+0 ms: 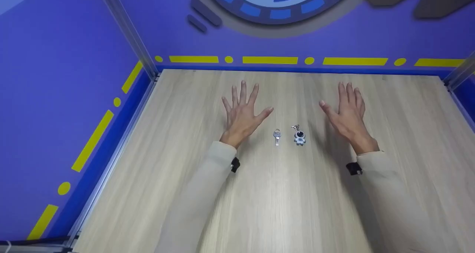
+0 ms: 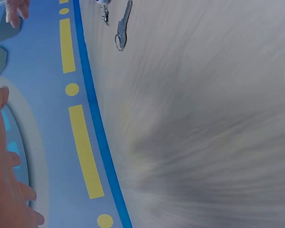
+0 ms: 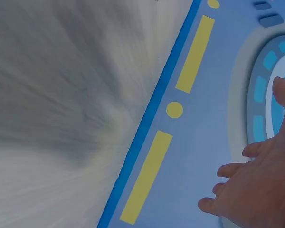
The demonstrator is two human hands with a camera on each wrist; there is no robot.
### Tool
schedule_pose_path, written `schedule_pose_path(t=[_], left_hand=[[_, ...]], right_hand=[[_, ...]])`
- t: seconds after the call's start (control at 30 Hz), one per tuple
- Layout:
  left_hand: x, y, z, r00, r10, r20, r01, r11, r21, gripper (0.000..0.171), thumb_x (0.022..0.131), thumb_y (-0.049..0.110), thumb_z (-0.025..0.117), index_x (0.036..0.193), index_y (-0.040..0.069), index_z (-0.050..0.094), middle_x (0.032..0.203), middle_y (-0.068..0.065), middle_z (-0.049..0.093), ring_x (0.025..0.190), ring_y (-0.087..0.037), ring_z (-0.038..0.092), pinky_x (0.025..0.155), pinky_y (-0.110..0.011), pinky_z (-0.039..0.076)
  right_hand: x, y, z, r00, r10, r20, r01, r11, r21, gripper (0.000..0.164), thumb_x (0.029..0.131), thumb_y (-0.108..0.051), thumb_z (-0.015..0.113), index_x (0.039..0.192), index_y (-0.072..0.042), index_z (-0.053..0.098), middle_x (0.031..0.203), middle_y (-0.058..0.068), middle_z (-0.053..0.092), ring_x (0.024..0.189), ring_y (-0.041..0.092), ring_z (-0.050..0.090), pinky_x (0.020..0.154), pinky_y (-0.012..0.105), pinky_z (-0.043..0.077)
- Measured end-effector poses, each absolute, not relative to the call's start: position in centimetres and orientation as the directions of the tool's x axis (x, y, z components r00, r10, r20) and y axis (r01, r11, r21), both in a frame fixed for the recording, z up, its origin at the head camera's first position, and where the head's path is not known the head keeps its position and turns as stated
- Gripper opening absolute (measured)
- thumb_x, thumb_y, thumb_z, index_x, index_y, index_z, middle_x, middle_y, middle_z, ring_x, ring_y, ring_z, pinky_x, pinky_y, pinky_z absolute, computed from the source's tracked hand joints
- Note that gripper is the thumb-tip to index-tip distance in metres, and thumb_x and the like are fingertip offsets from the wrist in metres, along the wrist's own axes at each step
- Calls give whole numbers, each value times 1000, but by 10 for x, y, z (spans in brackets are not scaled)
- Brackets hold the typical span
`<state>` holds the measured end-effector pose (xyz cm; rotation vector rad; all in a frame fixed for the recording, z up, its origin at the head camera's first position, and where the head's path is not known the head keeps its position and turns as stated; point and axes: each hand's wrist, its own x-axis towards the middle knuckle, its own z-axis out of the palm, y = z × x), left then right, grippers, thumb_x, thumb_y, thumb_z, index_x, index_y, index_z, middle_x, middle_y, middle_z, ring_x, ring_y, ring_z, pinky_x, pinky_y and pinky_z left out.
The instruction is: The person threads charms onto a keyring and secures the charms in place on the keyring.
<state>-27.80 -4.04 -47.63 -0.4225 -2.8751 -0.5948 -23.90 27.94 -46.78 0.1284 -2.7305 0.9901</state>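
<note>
A silver key [image 1: 277, 137] with a small ring lies on the wooden table, its blade toward the person. Just right of it is an astronaut keychain [image 1: 300, 137], pale blue and white with a dark visor and a metal clasp at its top. My left hand [image 1: 242, 115] is raised left of the key, fingers spread and holding nothing. On the other side, right of the keychain, my right hand [image 1: 348, 115] is held up with straight fingers and nothing in it. The left wrist view shows the key [image 2: 123, 28] too, with the keychain cut off by the top edge.
The light wood table [image 1: 178, 134] is bordered by a blue panel at the back and another blue panel [image 1: 55, 78] on the left, both with yellow marks. Metal posts [image 1: 128, 30] stand at the corners. Black bands [image 1: 235, 164] sit at both wrists.
</note>
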Motion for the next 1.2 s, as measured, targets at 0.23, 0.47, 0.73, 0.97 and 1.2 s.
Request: schedule_pose_path(t=[0.23,0.47,0.73,0.97,1.2], left_hand=[[-273,-39,-484,-944,218,249,306,861,405,94,98,78,48,171,25,21,177,-15,4,160,-41,-8,120,-75,-2],[-268,-36,-497,-952,192,239,285,840,462,94,98,73,55,171,24,22,177,-14,9,161,-39,-1,122,-73,5],[-262,-32,-506,-961,165,222,260,816,516,86,98,57,67,167,17,35,174,-16,21,161,-40,12,123,-69,18],[-254,-24,-516,-955,175,241,293,704,647,66,98,34,75,154,6,54,164,-21,41,153,-38,35,124,-49,30],[-249,-17,-523,-959,156,236,278,674,684,48,97,23,79,141,8,66,139,-9,64,125,-25,61,101,-34,52]], right_hand=[[-231,270,-474,-966,64,249,-136,695,-706,90,107,-47,59,168,0,12,173,29,9,158,49,2,125,67,1],[-221,262,-484,-982,118,150,-52,593,-804,91,108,-46,59,169,-2,9,171,32,13,157,50,8,123,69,14],[-215,247,-490,-985,168,45,41,475,-879,85,109,-46,55,169,-2,13,166,30,31,150,47,35,119,63,32],[-212,239,-497,-968,242,-58,163,440,-883,74,110,-46,53,164,-1,31,142,25,57,121,35,60,98,43,50],[-212,234,-510,-969,232,-87,185,444,-877,57,108,-34,60,150,4,51,118,18,65,90,17,62,71,22,49]])
